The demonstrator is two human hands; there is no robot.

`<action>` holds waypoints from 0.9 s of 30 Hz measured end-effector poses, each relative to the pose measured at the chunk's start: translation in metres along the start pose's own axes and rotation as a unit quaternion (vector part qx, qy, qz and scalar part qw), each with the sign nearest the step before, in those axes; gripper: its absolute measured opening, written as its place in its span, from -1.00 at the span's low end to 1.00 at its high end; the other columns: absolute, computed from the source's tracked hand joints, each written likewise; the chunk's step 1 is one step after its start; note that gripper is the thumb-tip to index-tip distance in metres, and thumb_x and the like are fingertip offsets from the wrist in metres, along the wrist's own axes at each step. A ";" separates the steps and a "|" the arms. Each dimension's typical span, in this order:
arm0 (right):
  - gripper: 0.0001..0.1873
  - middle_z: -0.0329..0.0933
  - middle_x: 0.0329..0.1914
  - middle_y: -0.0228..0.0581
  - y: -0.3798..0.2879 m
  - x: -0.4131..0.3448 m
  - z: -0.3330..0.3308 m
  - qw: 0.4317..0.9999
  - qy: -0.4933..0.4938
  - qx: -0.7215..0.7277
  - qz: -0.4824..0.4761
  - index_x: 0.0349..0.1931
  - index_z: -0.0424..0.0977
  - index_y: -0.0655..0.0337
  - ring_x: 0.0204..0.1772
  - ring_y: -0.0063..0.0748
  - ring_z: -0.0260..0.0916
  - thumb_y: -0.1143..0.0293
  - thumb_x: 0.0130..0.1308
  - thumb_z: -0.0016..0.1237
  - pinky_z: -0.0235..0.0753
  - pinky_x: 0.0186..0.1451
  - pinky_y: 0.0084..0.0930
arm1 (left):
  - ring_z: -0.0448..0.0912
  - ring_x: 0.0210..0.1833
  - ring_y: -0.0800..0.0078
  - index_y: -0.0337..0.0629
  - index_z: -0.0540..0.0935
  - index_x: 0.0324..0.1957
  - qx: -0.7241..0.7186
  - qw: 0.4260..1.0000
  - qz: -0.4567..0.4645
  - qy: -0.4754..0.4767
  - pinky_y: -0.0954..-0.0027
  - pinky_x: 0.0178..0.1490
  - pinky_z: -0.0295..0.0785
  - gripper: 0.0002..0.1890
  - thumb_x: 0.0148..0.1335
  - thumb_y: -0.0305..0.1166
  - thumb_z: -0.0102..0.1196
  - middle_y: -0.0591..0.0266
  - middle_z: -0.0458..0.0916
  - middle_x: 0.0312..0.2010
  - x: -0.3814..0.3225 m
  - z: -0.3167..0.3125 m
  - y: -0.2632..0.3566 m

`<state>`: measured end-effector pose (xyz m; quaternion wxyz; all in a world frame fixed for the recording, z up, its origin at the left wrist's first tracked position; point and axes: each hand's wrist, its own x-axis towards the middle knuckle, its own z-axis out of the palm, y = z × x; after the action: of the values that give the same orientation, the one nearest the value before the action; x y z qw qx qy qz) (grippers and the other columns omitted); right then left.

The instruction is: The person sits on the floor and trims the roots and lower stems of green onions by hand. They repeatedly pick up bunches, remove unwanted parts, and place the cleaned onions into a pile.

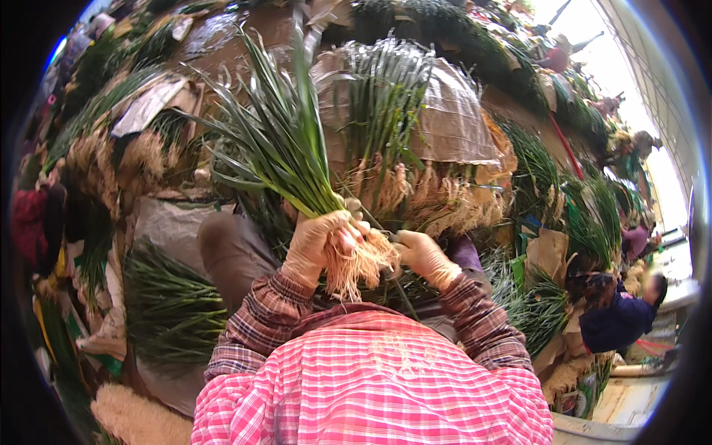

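My left hand (318, 240), in a pale thin glove, is wrapped around the lower stalks of a bunch of leafy alliums (295, 167), which look like green garlic. Its green leaves fan up and to the left, while the tangle of pale roots (359, 261) hangs below my fingers. Just right of those roots, my gloved right hand (425, 257) has its fingers curled, thumb and forefinger pinching a thin dark strand (374, 218). That strand runs up toward the stalks at my left hand. The inside of my right palm is hidden.
Ahead lies a rooted pile of the same plants (389, 105), partly under a woven sheet (456, 117). Leafy bunches (172, 300) rest on a grey sheet at left, with a pale root heap (139, 414) below. A person in dark clothes (617, 320) is at right; red clothing (33, 228) shows far left.
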<state>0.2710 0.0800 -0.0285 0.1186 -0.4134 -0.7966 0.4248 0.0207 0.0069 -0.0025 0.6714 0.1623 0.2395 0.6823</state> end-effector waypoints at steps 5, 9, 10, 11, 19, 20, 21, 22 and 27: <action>-0.66 0.59 -0.11 0.14 -0.026 0.014 -0.039 0.907 0.025 -0.416 0.067 -0.06 0.58 0.21 -0.08 0.03 0.60 0.18 0.27 0.07 0.55 -0.03 -0.13 | 0.69 -0.10 0.01 -0.25 0.50 -0.02 -0.007 0.996 0.089 0.004 0.02 -0.07 0.65 -0.72 0.20 -0.56 0.11 -0.05 0.64 -0.11 0.001 -0.015 0.040; -0.58 0.55 0.11 -0.03 -0.094 0.074 -0.002 0.973 0.057 0.108 -0.196 0.18 0.46 0.30 0.08 -0.19 0.53 0.20 0.47 -0.05 0.49 0.13 -0.34 | 0.69 -0.09 0.25 -0.33 0.55 0.04 0.017 0.991 0.136 -0.011 0.35 -0.08 0.61 -0.70 0.31 -0.42 0.03 -0.01 0.68 -0.09 -0.001 -0.016 0.049; -0.55 0.54 0.12 -0.16 -0.111 0.089 0.018 0.933 -0.065 0.338 -0.107 0.27 0.40 0.28 0.14 -0.32 0.45 0.20 0.52 -0.12 0.43 0.23 -0.37 | 0.67 -0.15 0.33 -0.34 0.58 0.03 0.098 0.979 0.180 -0.004 0.41 -0.12 0.58 -0.70 0.31 -0.42 0.04 0.05 0.69 -0.12 0.003 -0.021 0.056; -0.56 0.51 0.20 -0.18 -0.126 0.099 0.033 0.960 -0.149 0.223 -0.079 0.28 0.38 0.32 0.18 -0.39 0.44 0.24 0.55 -0.17 0.42 0.25 -0.43 | 0.66 -0.21 0.42 -0.34 0.61 0.02 0.112 0.976 0.188 0.025 0.46 -0.17 0.55 -0.70 0.32 -0.41 0.06 0.11 0.70 -0.15 0.004 -0.024 0.060; -0.78 0.48 -0.27 -0.35 -0.155 0.132 0.094 0.923 -0.308 0.226 -0.040 -0.02 0.49 0.39 -0.31 -0.55 0.39 0.44 0.44 -0.01 0.39 -0.25 -0.60 | 0.69 -0.29 0.22 -0.28 0.50 -0.04 -0.087 0.954 0.276 0.077 0.26 -0.22 0.64 -0.70 0.16 -0.55 0.17 0.02 0.67 -0.26 -0.054 -0.105 0.132; -0.80 0.45 -0.45 -0.40 -0.154 0.137 0.098 0.910 -0.333 0.246 0.007 -0.09 0.50 0.40 -0.49 -0.61 0.33 0.42 0.44 0.00 0.33 -0.41 -0.66 | 0.69 -0.30 0.25 -0.28 0.50 -0.04 -0.082 0.948 0.291 0.095 0.30 -0.24 0.64 -0.71 0.18 -0.55 0.16 0.03 0.67 -0.27 -0.062 -0.112 0.141; -0.81 0.38 -0.53 -0.42 -0.156 0.143 0.095 0.797 -0.384 0.423 0.195 -0.15 0.50 0.40 -0.61 -0.68 0.19 0.41 0.43 0.00 0.18 -0.56 -0.68 | 0.69 -0.31 0.27 -0.28 0.50 -0.04 -0.076 0.943 0.303 0.115 0.35 -0.26 0.64 -0.72 0.19 -0.55 0.16 0.05 0.67 -0.28 -0.072 -0.120 0.152; -0.81 0.33 -0.56 -0.45 -0.156 0.146 0.096 0.807 -0.393 0.407 0.170 -0.18 0.50 0.38 -0.64 -0.71 0.11 0.39 0.43 0.00 0.09 -0.58 -0.68 | 0.65 -0.36 0.42 -0.28 0.53 -0.07 -0.054 0.943 0.303 0.130 0.52 -0.35 0.56 -0.78 0.24 -0.51 0.15 0.12 0.67 -0.32 -0.082 -0.128 0.163; -0.80 0.25 -0.66 -0.60 -0.162 0.157 0.080 0.892 -0.247 0.357 0.123 -0.27 0.50 0.28 -0.69 -0.78 -0.03 0.31 0.46 -0.02 -0.05 -0.65 -0.73 | 0.65 -0.41 0.40 -0.40 0.59 -0.14 -0.052 0.918 0.321 0.229 0.48 -0.37 0.63 -0.82 0.33 -0.46 0.05 -0.06 0.69 -0.31 -0.129 -0.173 0.227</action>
<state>0.0387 0.1044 0.0225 0.0049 -0.3198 -0.5375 0.7803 -0.2574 -0.1363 -0.0104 0.3508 0.0345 0.2862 0.8910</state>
